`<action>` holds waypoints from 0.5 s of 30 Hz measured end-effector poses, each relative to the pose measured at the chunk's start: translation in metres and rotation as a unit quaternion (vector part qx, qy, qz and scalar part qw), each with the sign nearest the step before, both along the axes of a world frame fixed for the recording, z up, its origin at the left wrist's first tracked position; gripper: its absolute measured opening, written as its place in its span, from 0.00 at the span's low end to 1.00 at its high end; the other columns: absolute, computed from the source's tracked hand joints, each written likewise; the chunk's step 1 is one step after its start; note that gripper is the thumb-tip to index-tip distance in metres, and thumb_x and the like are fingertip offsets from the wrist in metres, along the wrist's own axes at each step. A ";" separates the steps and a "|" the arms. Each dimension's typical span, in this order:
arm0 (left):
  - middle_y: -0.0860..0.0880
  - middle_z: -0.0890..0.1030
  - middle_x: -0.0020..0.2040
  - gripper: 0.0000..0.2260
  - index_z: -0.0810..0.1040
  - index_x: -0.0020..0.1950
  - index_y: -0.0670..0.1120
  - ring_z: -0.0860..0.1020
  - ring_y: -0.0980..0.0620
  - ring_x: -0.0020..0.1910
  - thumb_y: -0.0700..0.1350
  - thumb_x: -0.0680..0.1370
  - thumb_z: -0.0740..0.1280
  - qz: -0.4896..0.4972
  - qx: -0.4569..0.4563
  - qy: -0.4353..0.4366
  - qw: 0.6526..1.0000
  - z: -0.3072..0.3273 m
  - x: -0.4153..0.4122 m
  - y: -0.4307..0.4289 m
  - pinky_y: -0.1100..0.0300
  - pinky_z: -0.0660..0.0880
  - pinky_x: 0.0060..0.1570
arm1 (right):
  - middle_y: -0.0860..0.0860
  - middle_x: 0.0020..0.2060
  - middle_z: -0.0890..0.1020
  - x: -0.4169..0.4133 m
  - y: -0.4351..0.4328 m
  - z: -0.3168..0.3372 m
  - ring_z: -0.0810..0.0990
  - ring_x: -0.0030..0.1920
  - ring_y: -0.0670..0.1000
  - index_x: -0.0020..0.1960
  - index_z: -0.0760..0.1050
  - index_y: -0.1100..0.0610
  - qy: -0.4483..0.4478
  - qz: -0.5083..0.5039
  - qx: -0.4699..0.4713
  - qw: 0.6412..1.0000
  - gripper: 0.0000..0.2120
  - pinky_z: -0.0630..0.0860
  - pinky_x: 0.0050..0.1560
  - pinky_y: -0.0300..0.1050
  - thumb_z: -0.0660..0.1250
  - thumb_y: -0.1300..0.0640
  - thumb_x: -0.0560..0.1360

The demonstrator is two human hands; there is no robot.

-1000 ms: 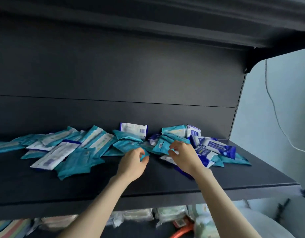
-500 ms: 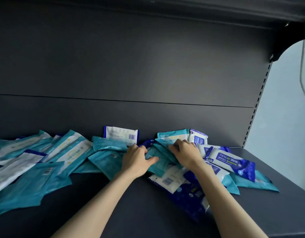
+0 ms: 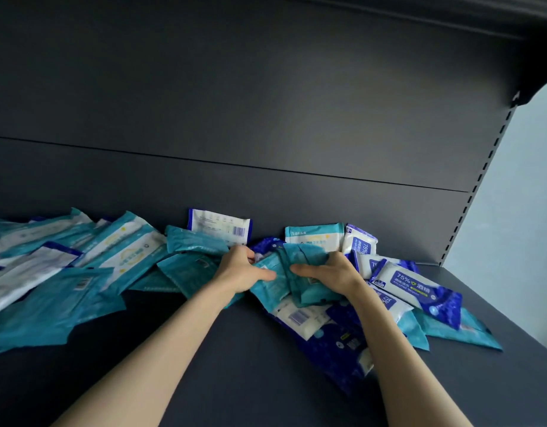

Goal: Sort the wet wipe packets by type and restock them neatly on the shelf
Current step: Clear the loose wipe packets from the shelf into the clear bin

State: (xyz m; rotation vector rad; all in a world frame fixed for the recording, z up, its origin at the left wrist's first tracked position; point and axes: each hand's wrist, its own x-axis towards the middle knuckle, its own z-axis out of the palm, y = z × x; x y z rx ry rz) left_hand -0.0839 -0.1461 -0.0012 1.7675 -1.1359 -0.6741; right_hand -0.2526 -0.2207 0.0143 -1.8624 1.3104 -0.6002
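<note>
Several wet wipe packets lie jumbled along the back of a dark shelf. Teal packets spread to the left, and dark blue and white alcohol wipe packets pile up at the right. My left hand and my right hand meet in the middle of the heap. Both grip a crumpled bunch of teal packets, thumbs on top and fingers tucked into it. A white packet with a barcode leans against the back wall just behind my left hand.
The shelf's dark back panel rises right behind the packets. A perforated upright marks the right end, with a pale wall beyond it. Bare shelf surface lies in front of the heap around my forearms.
The view has closed in on the shelf. My hands have drawn together, and both now clutch the teal packets in the middle of the heap.
</note>
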 end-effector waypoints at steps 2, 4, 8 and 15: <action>0.52 0.77 0.44 0.14 0.75 0.48 0.45 0.75 0.58 0.41 0.41 0.69 0.76 -0.010 0.002 0.001 1.000 -0.001 0.001 0.002 0.66 0.71 0.39 | 0.62 0.48 0.84 0.000 -0.001 -0.002 0.82 0.49 0.62 0.50 0.80 0.67 -0.033 0.004 0.002 0.999 0.23 0.78 0.53 0.60 0.79 0.51 0.64; 0.51 0.78 0.47 0.14 0.76 0.54 0.43 0.75 0.58 0.40 0.42 0.71 0.75 -0.009 0.009 -0.026 1.000 0.000 -0.001 0.004 0.67 0.70 0.36 | 0.62 0.46 0.84 0.000 -0.004 -0.004 0.83 0.47 0.62 0.50 0.79 0.67 -0.043 0.008 -0.008 0.999 0.25 0.79 0.50 0.62 0.80 0.50 0.62; 0.48 0.73 0.53 0.21 0.70 0.57 0.43 0.72 0.52 0.49 0.47 0.70 0.75 0.031 0.019 -0.034 0.999 0.007 -0.005 0.001 0.59 0.70 0.46 | 0.54 0.48 0.83 0.001 -0.010 -0.009 0.83 0.46 0.53 0.56 0.74 0.61 -0.061 0.001 -0.011 0.998 0.31 0.81 0.50 0.54 0.81 0.47 0.60; 0.46 0.77 0.53 0.25 0.71 0.55 0.39 0.76 0.49 0.51 0.39 0.64 0.79 0.058 0.040 0.098 0.993 0.012 -0.006 -0.003 0.57 0.74 0.48 | 0.53 0.54 0.77 0.000 -0.009 -0.010 0.79 0.54 0.54 0.59 0.64 0.59 -0.096 0.007 -0.028 0.995 0.32 0.78 0.55 0.55 0.79 0.51 0.65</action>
